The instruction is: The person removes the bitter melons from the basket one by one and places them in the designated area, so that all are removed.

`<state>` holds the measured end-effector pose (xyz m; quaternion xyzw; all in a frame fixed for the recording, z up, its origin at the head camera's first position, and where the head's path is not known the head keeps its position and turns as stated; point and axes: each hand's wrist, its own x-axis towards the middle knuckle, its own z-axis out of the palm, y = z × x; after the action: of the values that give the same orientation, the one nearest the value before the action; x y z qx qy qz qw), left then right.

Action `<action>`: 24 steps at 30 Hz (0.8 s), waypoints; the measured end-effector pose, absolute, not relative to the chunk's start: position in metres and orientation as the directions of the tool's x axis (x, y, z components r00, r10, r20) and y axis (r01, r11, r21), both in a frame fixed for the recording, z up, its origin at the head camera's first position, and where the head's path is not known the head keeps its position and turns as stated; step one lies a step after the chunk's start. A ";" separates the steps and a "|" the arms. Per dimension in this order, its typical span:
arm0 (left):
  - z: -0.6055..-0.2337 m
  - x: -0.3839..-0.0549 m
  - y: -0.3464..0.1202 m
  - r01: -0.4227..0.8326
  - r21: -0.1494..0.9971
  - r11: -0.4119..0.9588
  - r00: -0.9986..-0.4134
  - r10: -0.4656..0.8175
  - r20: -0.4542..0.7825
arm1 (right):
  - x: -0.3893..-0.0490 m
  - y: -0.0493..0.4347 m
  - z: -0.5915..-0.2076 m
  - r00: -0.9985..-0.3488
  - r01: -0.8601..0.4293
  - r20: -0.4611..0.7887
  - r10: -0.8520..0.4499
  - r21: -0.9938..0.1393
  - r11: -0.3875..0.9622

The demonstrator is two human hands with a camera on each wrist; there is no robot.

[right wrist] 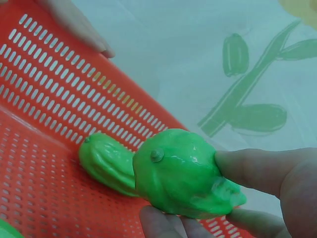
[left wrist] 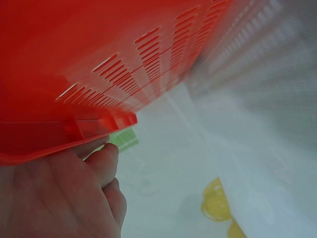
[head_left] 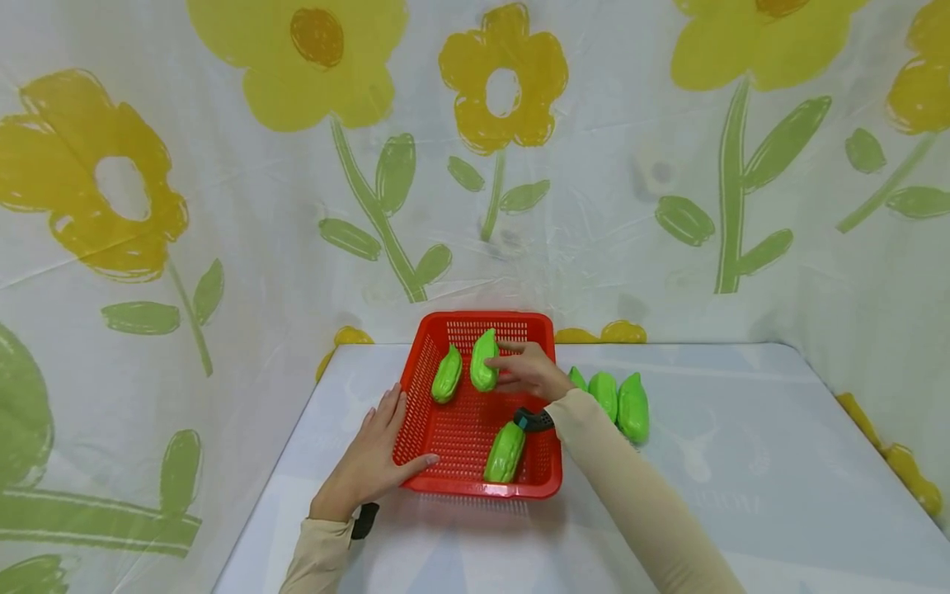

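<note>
My right hand [head_left: 525,370] pinches a glossy bright-green toy gourd [head_left: 484,361] between thumb and fingers, over the far part of a red plastic basket [head_left: 463,429]. In the right wrist view the held gourd [right wrist: 173,171] shows a small round stem stub, and its pointed end lies by the fingers. Another green gourd [head_left: 448,375] lies inside along the basket's left wall; a third gourd [head_left: 505,452] rests near the front right corner. My left hand [head_left: 378,454] rests at the basket's left rim, fingers fairly straight along it and thumb over the front left corner.
To the right of the basket, several more green gourds [head_left: 633,408] lie on the pale table [head_left: 712,462], partly hidden behind my right forearm. A white curtain [head_left: 594,206] printed with yellow flowers hangs behind the table and down its left side.
</note>
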<state>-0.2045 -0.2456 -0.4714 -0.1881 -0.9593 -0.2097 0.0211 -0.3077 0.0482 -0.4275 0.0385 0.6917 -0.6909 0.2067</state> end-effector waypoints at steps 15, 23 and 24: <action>-0.472 -0.206 -0.245 0.373 0.394 0.840 -0.927 0.352 0.126 | -0.298 0.067 -0.413 -0.922 0.298 -0.306 -0.238 -0.952 0.070; -0.472 -0.206 -0.246 0.371 0.405 0.836 -0.928 0.353 0.122 | -0.290 0.083 -0.403 -0.923 0.276 -0.293 -0.248 -0.956 0.105; -0.473 -0.205 -0.246 0.372 0.404 0.836 -0.927 0.354 0.122 | -0.289 0.086 -0.402 -0.925 0.272 -0.291 -0.246 -0.956 0.110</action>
<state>-0.2054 -0.2462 -0.4726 -0.1893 -0.9579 -0.2150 0.0210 -0.2889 0.0857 -0.4018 0.0089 0.7192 -0.6672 0.1940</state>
